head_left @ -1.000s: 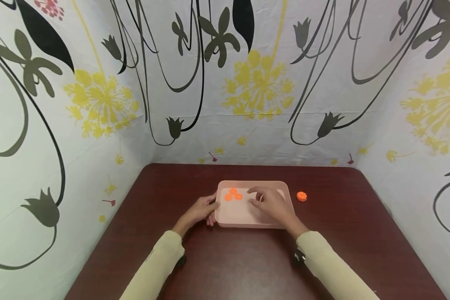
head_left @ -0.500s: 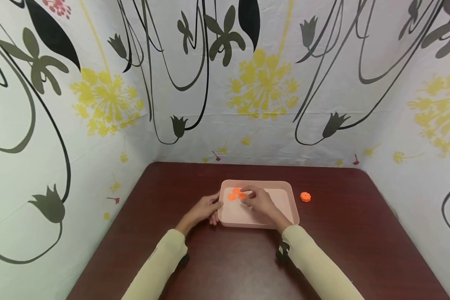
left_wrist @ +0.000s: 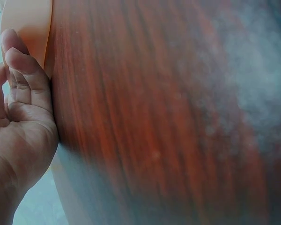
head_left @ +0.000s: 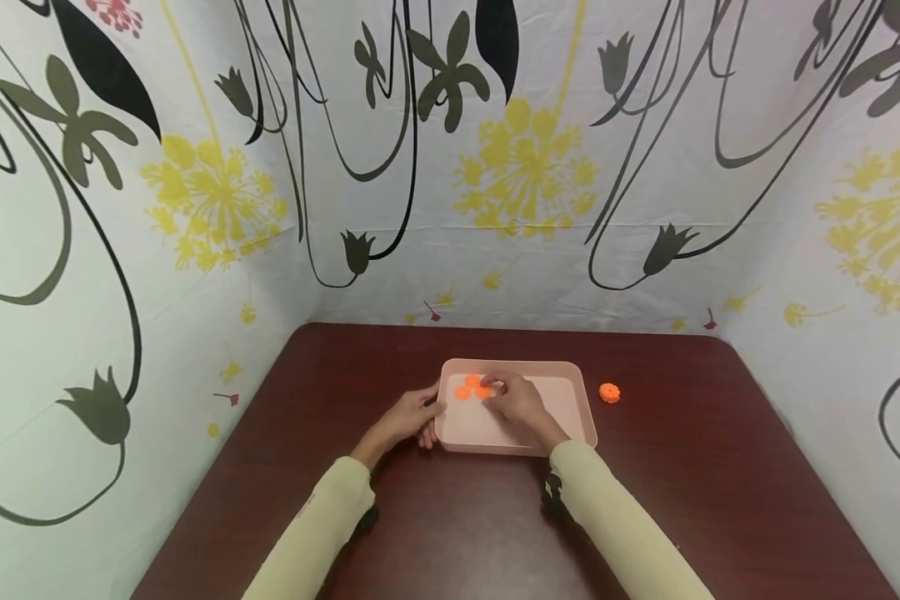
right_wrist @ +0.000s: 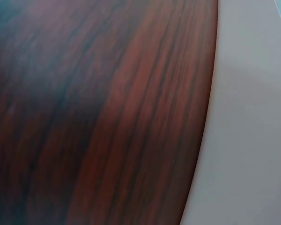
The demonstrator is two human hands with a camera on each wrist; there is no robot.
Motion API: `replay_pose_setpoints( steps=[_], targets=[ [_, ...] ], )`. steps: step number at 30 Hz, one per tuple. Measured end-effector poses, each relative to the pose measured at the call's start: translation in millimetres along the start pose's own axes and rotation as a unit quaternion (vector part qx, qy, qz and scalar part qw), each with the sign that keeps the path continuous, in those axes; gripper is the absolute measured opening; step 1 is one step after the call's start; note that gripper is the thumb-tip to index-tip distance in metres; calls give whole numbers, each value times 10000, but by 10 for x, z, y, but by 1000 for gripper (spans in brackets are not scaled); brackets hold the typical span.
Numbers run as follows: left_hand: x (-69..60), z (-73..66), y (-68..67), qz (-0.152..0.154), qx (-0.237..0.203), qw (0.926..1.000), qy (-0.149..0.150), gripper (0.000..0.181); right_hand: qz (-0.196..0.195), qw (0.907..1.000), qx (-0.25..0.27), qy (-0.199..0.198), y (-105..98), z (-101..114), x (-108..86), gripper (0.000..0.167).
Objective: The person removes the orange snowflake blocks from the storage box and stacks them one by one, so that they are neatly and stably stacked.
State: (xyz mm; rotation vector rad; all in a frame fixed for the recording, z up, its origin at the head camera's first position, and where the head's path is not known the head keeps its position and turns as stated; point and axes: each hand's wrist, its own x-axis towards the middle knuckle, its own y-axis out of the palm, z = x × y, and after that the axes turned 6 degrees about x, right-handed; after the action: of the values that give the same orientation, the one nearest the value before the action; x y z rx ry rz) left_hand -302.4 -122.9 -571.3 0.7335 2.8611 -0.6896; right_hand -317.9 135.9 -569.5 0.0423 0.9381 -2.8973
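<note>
A pale peach tray (head_left: pixel 525 437) lies on the dark red-brown table. My left hand (head_left: pixel 405 418) grips its left side, thumb over the rim; the left wrist view shows the same hand (left_wrist: pixel 25 112) with fingers at the edge of the tray (left_wrist: pixel 30 23). Inside, toward the left, lie three small orange round slices (head_left: pixel 462 392). The fingertips of my right hand (head_left: pixel 517 402) are around the rightmost slice (head_left: pixel 482 392), partly hiding it, and seem to pinch it. In the right wrist view only the tray (right_wrist: pixel 243 122) and table show, not the hand.
Right of the tray sits a small orange scalloped piece (head_left: pixel 609 392), perhaps a stack of slices, on the table (head_left: pixel 457 533). A white cloth (head_left: pixel 525 275) printed with flowers encloses the table's back and sides.
My right hand has moved left across the tray to the rightmost orange slice, and its thumb and finger have drawn in. The left hand keeps its hold on the tray.
</note>
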Motion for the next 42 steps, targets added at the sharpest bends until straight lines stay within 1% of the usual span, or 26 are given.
replay_pose_setpoints(
  steps=[7,12,16,21,24,28,33,36,39,41,42],
  targets=[
    [7,12,-1,-41,-116,9999,-18,64,-158,9997,-165,97,38,1,35,32],
    [8,9,8,-21,-101,9999,-25,64,-187,9995,-7,240,27,-9,45,36],
    [3,7,16,-2,-112,9999,-12,64,-100,9993,194,290,10,-18,61,39],
    [-10,11,15,2,-120,9999,-102,67,-134,9987,374,320,22,-8,65,35],
    [-8,4,8,-8,-103,9998,-147,67,-283,9993,157,176,52,4,59,30],
    [0,-8,-7,-52,-66,9998,-188,66,-444,9986,-211,-190,90,26,45,25],
    [14,-6,-5,-16,-34,9997,-258,66,-438,9955,-564,-626,108,39,19,20],
    [25,-6,8,32,-17,9997,-223,66,-352,9899,-1043,-889,106,44,14,16],
    [18,5,3,34,10,9999,-168,66,-207,9811,-1577,-1102,122,68,28,12],
    [18,13,4,31,21,9999,-101,66,-104,9761,-1809,-1200,130,81,34,13],
    [19,17,5,30,19,10000,-93,65,-49,9750,-1853,-1223,134,86,38,14]
  ],
)
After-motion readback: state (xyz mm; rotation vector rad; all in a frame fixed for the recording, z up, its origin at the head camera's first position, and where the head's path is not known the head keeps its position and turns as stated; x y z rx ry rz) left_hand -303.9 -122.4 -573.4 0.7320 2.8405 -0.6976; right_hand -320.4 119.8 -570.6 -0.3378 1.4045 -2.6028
